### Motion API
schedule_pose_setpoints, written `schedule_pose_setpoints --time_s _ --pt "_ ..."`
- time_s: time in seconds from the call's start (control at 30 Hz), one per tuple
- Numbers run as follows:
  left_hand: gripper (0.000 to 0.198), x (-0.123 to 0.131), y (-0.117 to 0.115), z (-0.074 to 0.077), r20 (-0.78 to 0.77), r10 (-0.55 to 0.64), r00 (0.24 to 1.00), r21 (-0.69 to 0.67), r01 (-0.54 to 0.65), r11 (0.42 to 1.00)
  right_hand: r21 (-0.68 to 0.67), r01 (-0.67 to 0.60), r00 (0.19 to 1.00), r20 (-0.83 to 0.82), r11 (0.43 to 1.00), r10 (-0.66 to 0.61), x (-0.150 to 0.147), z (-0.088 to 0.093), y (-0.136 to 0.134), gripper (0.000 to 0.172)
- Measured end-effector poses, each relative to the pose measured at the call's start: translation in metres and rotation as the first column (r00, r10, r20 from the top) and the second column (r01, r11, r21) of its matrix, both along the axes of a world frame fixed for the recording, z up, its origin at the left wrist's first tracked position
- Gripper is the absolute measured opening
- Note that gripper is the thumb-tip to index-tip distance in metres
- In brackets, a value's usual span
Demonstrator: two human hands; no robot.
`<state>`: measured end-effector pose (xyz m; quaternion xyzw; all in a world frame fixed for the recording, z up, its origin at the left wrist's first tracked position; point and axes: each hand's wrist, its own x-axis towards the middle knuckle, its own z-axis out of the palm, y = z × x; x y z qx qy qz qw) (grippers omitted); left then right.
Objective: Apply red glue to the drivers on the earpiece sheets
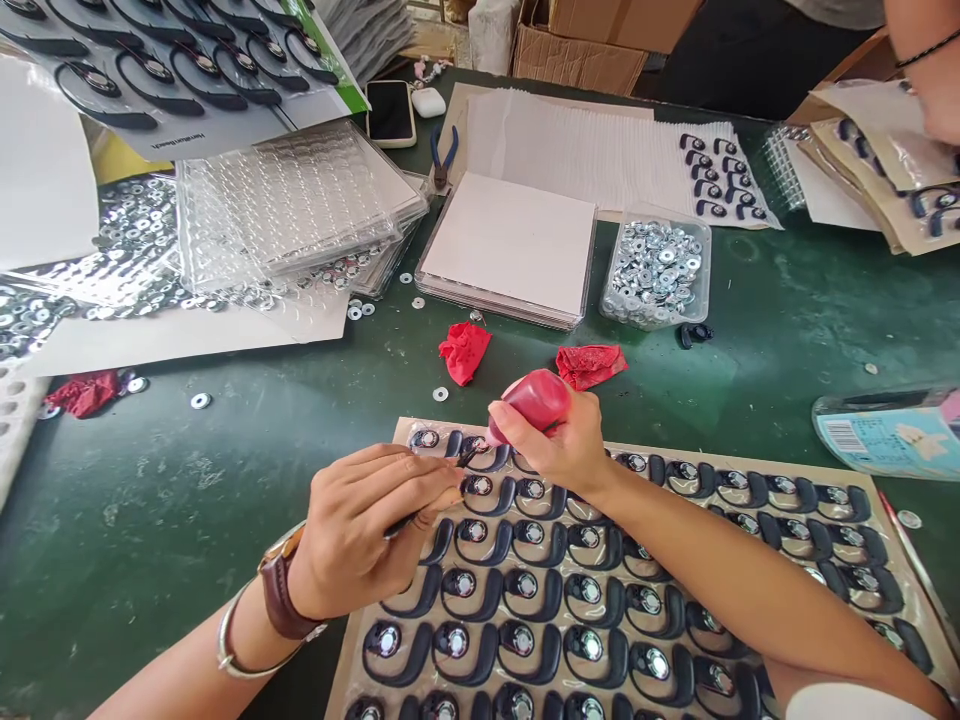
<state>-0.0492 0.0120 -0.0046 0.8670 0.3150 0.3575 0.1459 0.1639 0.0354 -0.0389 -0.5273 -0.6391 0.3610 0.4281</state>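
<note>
My left hand (pixel 375 515) is closed around dark tweezers (pixel 471 455), whose tips point at a part in the top row of the sheet. In my right hand (pixel 566 440) is a red squeeze bulb (pixel 538 400), gripped with the thumb on its near side; its lower end is close to the tweezer tips. Below both hands lies a brown sheet (pixel 360 610) under clear film, carrying rows of black ear-hook-shaped parts (pixel 529 585) with shiny round metal pieces in them. My right forearm covers some of the rows.
Beyond the hands are crumpled red cloths (pixel 465 350), a tub of metal washers (pixel 656 270), a white-topped stack (pixel 514 245) and pliers (pixel 444 155). Clear trays (pixel 292 200) lie left, near a phone (pixel 391 112). At upper right is another person's arm (pixel 926 70).
</note>
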Motion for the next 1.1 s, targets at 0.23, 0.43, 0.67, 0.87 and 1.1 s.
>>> schedule_pose_setpoints --time_s 0.23,0.43,0.67,0.87,1.1 --pt "0.017 -0.004 0.000 -0.004 0.065 0.100 0.993 -0.092 -0.094 0.991 -0.054 -0.031 0.998 -0.062 0.998 0.027 0.001 0.010 0.002 0.030" --pt "0.019 0.011 -0.012 0.003 0.002 -0.047 0.999 0.046 0.047 0.998 -0.139 -0.087 0.966 -0.253 0.986 0.050 0.033 0.032 0.005 0.032" --pt "0.027 0.042 -0.009 -0.005 -0.151 -0.198 0.968 0.234 0.230 0.945 0.001 0.068 0.955 -0.291 0.998 -0.065 0.052 0.000 -0.009 0.020" --pt "0.018 0.052 -0.015 -0.005 -0.238 -0.154 0.959 0.330 0.229 0.916 0.025 0.025 0.990 -0.137 0.999 -0.022 0.050 -0.008 -0.010 0.018" --pt "0.025 0.054 -0.022 -0.009 -0.290 -0.166 0.943 0.360 0.268 0.893 0.092 0.023 1.000 -0.009 0.996 -0.023 0.050 -0.007 -0.010 0.023"
